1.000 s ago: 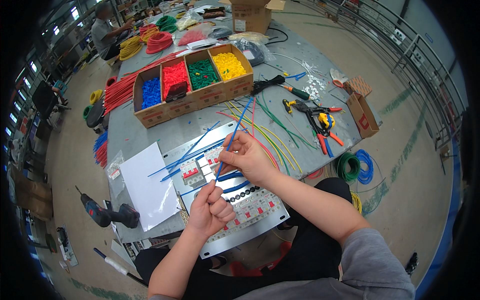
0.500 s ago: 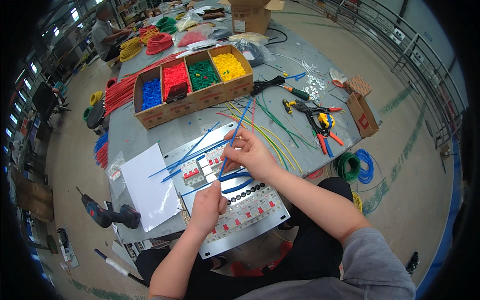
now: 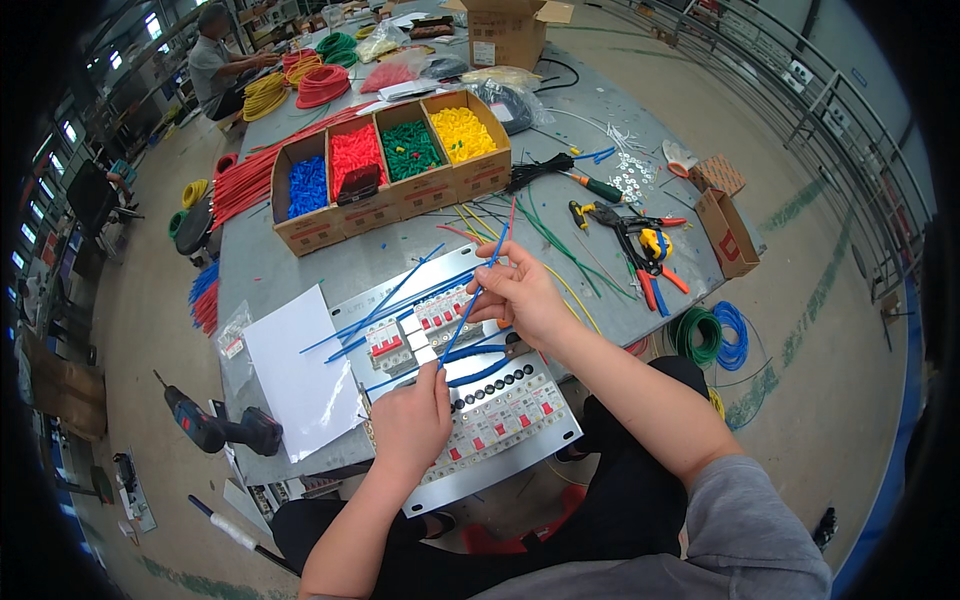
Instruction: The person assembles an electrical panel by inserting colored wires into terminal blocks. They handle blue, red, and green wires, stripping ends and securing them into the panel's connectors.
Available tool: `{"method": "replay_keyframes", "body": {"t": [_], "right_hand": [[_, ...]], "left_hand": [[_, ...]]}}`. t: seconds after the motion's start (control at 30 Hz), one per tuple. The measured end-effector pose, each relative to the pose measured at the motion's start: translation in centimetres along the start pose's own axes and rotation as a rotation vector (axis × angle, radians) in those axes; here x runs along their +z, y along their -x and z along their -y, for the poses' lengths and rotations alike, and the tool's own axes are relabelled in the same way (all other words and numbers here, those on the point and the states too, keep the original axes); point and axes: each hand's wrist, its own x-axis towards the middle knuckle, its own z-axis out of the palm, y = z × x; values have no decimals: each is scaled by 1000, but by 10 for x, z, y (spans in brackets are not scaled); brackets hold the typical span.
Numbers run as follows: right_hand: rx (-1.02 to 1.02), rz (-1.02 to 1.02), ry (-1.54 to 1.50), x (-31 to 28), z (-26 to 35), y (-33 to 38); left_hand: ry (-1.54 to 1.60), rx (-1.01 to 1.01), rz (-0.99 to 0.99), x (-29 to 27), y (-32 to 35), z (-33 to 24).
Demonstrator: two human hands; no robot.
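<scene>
A thin blue wire point(image 3: 459, 327) slants between my hands above a metal mounting plate point(image 3: 440, 496). My left hand point(image 3: 412, 425) is closed, pinching the wire's lower end between thumb and forefinger. Further up, the fingers of my right hand point(image 3: 528, 302) pinch the same wire near its top. Under the wire lie blue-handled pliers point(image 3: 480, 374), resting across the plate. Circuit breakers with red switches point(image 3: 386, 344) sit on its far half. A nearer row of breakers point(image 3: 500, 430) is partly covered by my left hand. More loose blue wires point(image 3: 385, 290) cross the plate's far side.
Beyond the plate stands a cardboard box point(image 3: 400, 205) of blue, red, green and yellow caps. White paper point(image 3: 300, 370) and a cordless drill point(image 3: 220, 425) are at left. Cutters point(image 3: 640, 250) and a tape measure point(image 3: 656, 243) lie right. Another person point(image 3: 215, 70) sits far left.
My right hand has shifted right and the wire's upper end sits lower. The pliers' head now shows beside my right hand. My left hand keeps its pinch.
</scene>
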Motion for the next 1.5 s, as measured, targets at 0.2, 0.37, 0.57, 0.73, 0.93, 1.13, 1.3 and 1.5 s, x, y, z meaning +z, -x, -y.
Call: {"method": "replay_keyframes", "body": {"t": [0.2, 0.37, 0.57, 0.73, 0.93, 1.13, 1.3, 1.5], "right_hand": [[-67, -22, 4, -5, -8, -7], [-61, -18, -79, -5, -7, -10], [-132, -15, -26, -13, -7, -16], [-131, 19, -79, -15, -7, -18], [-174, 64, -151, -20, 3, -15], [-214, 35, -162, -20, -1, -16], [-211, 46, -123, -25, 9, -18], [-237, -51, -90, -21, 5, -16]], "left_hand": [[133, -16, 74, -2, -2, 0], [254, -91, 98, -1, -1, -1], [261, -93, 96, 1, -1, 0], [675, -185, 142, 0, -3, 2], [1563, -456, 496, -5, -6, 9], [1760, -558, 577, -9, -7, 7], [1832, -574, 641, -12, -7, 5], [1807, -586, 621, -8, -9, 6]]}}
